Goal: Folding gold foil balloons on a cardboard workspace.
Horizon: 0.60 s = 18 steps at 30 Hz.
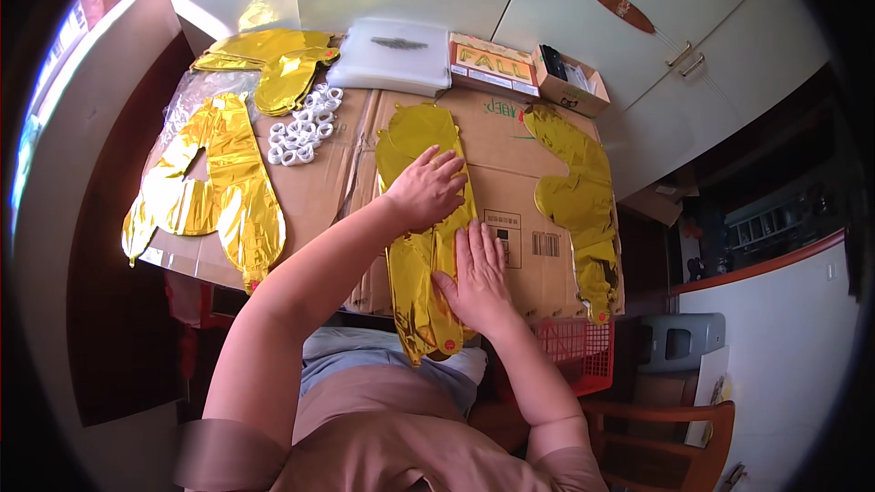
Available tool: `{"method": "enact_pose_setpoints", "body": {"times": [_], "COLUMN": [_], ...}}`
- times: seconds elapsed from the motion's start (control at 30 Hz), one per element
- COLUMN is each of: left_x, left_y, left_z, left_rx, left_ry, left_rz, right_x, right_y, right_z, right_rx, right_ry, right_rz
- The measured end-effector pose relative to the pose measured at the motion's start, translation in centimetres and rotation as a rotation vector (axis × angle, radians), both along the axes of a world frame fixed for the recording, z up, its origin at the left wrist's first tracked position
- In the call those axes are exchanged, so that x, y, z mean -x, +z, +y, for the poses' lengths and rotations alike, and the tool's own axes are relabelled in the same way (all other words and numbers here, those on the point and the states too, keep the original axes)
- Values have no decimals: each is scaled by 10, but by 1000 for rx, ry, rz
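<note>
- Left hand [427, 189] rests unclenched, palm down, on the gold foil balloon [423, 264]; right hand [478, 281] lies flat on its right edge.
- Balloon, beneath both hands, is probably light, limp, slippery and easily creased; its seamed rim offers the best hold.
- Open box [580, 100], ahead and right of the right hand, contains black and clear items.
- Red basket [597, 357], right of that hand and nearer the body, has unclear contents.

head: left fisheye | faces down, fairly near | onto hands [427, 187] (straight edges bowing rimward)
</note>
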<state>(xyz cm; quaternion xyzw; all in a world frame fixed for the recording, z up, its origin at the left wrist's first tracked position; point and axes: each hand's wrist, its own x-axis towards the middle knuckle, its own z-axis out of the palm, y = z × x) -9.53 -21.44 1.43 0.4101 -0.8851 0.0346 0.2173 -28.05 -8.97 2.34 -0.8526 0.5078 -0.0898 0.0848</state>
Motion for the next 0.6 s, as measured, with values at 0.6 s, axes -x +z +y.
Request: {"method": "enact_pose_setpoints", "body": {"times": [0.6], "left_x": [2], "left_y": [0], "left_z": [-26], "left_rx": [-44], "left_ry": [4], "left_rz": [-42], "right_x": [3], "right_y": [2], "right_z": [3], "right_rx": [-52], "right_ry": [40], "right_rz": [42]}}
